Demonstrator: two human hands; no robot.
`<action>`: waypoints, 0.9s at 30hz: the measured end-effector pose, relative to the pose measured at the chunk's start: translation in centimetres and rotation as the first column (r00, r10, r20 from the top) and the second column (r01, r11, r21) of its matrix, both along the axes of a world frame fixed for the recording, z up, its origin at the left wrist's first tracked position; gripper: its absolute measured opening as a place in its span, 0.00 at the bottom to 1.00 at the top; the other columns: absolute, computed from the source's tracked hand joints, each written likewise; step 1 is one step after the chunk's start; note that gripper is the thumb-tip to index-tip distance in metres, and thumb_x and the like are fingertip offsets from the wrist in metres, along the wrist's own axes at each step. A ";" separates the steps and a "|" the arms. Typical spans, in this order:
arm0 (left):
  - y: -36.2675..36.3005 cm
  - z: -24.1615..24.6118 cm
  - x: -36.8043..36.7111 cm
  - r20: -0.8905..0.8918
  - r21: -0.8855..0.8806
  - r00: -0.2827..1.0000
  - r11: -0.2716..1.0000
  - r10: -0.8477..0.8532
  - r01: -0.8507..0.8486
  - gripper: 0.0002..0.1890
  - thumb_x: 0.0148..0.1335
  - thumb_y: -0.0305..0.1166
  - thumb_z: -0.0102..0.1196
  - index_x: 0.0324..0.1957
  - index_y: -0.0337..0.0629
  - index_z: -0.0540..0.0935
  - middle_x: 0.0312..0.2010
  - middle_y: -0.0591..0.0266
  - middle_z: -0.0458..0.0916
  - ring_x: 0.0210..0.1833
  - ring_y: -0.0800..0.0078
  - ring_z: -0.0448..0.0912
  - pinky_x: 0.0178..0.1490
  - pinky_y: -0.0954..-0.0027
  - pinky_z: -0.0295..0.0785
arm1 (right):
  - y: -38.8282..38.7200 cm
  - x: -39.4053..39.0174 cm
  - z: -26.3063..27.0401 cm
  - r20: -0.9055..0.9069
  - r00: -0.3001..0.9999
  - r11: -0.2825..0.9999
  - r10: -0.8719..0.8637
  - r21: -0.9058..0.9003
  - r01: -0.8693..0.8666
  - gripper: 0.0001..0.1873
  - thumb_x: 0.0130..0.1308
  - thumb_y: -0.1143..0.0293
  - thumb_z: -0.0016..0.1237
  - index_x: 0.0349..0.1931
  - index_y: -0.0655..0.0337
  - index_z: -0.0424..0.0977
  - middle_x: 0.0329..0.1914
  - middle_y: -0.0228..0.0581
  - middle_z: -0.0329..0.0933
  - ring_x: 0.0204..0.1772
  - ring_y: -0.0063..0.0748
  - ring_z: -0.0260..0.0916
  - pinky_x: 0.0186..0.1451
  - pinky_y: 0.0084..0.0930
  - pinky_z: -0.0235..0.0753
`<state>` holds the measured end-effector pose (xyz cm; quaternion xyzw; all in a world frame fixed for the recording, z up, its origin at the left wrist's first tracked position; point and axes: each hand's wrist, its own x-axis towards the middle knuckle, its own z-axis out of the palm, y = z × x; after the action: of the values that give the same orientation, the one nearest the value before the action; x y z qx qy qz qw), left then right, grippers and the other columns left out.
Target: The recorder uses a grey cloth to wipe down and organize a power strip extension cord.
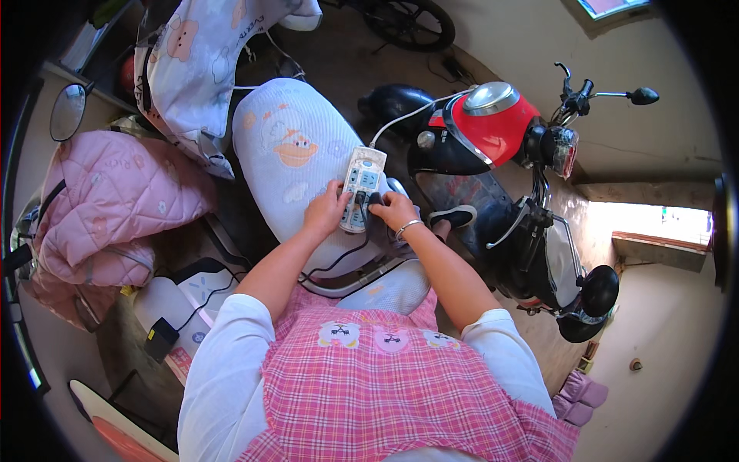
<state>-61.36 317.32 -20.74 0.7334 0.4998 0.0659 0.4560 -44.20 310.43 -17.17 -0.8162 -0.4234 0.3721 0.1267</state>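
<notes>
A white power strip (366, 166) lies on the pale, cartoon-printed cover of a scooter seat (297, 133). My left hand (329, 209) grips its left edge with thumb and fingertips. On the opposite side, my right hand (395, 210) pinches a small black object (376, 199), perhaps a plug; its exact kind cannot be told. A black plug (361, 197) sits in one of the strip's sockets, and a black cable (344, 254) runs from there down across the seat. The strip's white cord (398, 117) leaves its top end towards the upper right.
A red and black electric scooter (496, 133) stands on the right. Pink quilted fabric (127, 202) covers handlebars on the left, near a round mirror (68, 112). A black power adapter (161, 339) rests on the scooter's footboard at lower left. A motorcycle wheel (413, 23) shows behind.
</notes>
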 end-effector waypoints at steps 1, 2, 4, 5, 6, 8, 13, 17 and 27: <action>0.0 0.0 0.0 -0.002 -0.003 1.000 1.000 0.001 -0.001 0.19 0.63 0.46 0.43 0.50 0.46 0.67 0.32 0.46 0.79 0.36 0.47 0.77 0.38 0.52 0.69 | 0.2 -0.2 -0.2 -0.002 1.000 1.000 0.001 -0.003 -0.001 0.19 0.45 0.57 0.58 0.26 0.67 0.73 0.24 0.48 0.75 0.30 0.40 0.72 0.35 0.31 0.70; 0.1 0.0 0.0 0.008 -0.003 1.000 1.000 -0.006 0.006 0.19 0.63 0.46 0.43 0.50 0.46 0.67 0.32 0.46 0.79 0.36 0.47 0.77 0.38 0.52 0.69 | 0.8 -0.2 -0.6 0.017 0.999 0.997 -0.047 0.059 0.045 0.19 0.44 0.58 0.59 0.26 0.67 0.73 0.24 0.48 0.75 0.29 0.40 0.72 0.35 0.31 0.70; 0.2 0.0 0.2 0.021 -0.001 0.999 1.000 -0.024 0.024 0.19 0.63 0.46 0.42 0.50 0.46 0.67 0.31 0.46 0.79 0.35 0.47 0.78 0.38 0.52 0.69 | 2.1 0.2 -1.5 0.069 0.990 0.977 -0.125 0.182 0.110 0.19 0.43 0.59 0.60 0.26 0.67 0.73 0.24 0.49 0.75 0.29 0.40 0.73 0.35 0.32 0.70; 0.1 -0.1 0.5 0.017 0.002 1.000 1.000 -0.021 0.021 0.19 0.63 0.46 0.42 0.50 0.46 0.67 0.31 0.46 0.79 0.35 0.47 0.78 0.38 0.52 0.69 | 1.9 0.4 -1.7 0.070 0.989 0.976 -0.129 0.183 0.115 0.19 0.43 0.59 0.60 0.26 0.67 0.73 0.24 0.49 0.75 0.29 0.40 0.73 0.35 0.32 0.70; 0.0 -0.3 0.4 0.008 0.005 1.000 1.000 -0.008 0.008 0.19 0.63 0.46 0.42 0.50 0.46 0.67 0.31 0.46 0.79 0.35 0.47 0.78 0.37 0.52 0.69 | 2.1 0.1 -1.5 0.068 0.988 0.976 -0.140 0.178 0.126 0.19 0.44 0.59 0.59 0.26 0.67 0.74 0.26 0.51 0.75 0.31 0.44 0.74 0.37 0.34 0.71; 0.1 -0.6 0.1 0.011 0.011 1.000 1.000 -0.009 0.009 0.19 0.63 0.46 0.42 0.50 0.46 0.67 0.31 0.46 0.79 0.35 0.47 0.78 0.37 0.51 0.69 | 2.2 -0.3 -1.0 0.066 0.987 0.976 -0.149 0.173 0.135 0.19 0.44 0.58 0.58 0.26 0.67 0.75 0.28 0.53 0.76 0.34 0.48 0.74 0.40 0.37 0.72; 0.0 -0.7 0.0 0.008 0.014 1.000 1.000 -0.002 0.002 0.19 0.63 0.46 0.43 0.50 0.46 0.67 0.32 0.46 0.79 0.35 0.47 0.78 0.37 0.51 0.69 | 0.7 -1.3 -0.2 0.048 0.999 0.999 -0.012 0.044 0.010 0.17 0.45 0.61 0.58 0.26 0.67 0.73 0.26 0.51 0.75 0.31 0.46 0.74 0.38 0.34 0.71; 0.2 0.2 0.5 -0.015 -0.003 1.000 1.000 -0.012 0.012 0.19 0.63 0.46 0.44 0.50 0.47 0.67 0.32 0.46 0.79 0.35 0.47 0.78 0.37 0.51 0.69 | 1.6 -0.3 -0.7 0.050 0.990 0.980 -0.136 0.155 0.126 0.18 0.44 0.60 0.58 0.28 0.67 0.75 0.28 0.53 0.76 0.35 0.49 0.75 0.40 0.36 0.72; 0.0 -0.4 0.0 0.009 0.007 1.000 1.000 0.006 -0.007 0.19 0.62 0.47 0.44 0.50 0.48 0.67 0.30 0.46 0.79 0.34 0.46 0.77 0.36 0.50 0.69 | 0.6 -0.8 -0.1 0.030 0.999 1.000 0.020 0.003 -0.020 0.18 0.43 0.60 0.59 0.27 0.67 0.74 0.27 0.51 0.75 0.33 0.44 0.74 0.39 0.33 0.71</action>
<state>-61.37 317.35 -21.16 0.7330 0.4999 0.0723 0.4555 -44.95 311.02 -17.24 -0.8172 -0.4341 0.3603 0.1179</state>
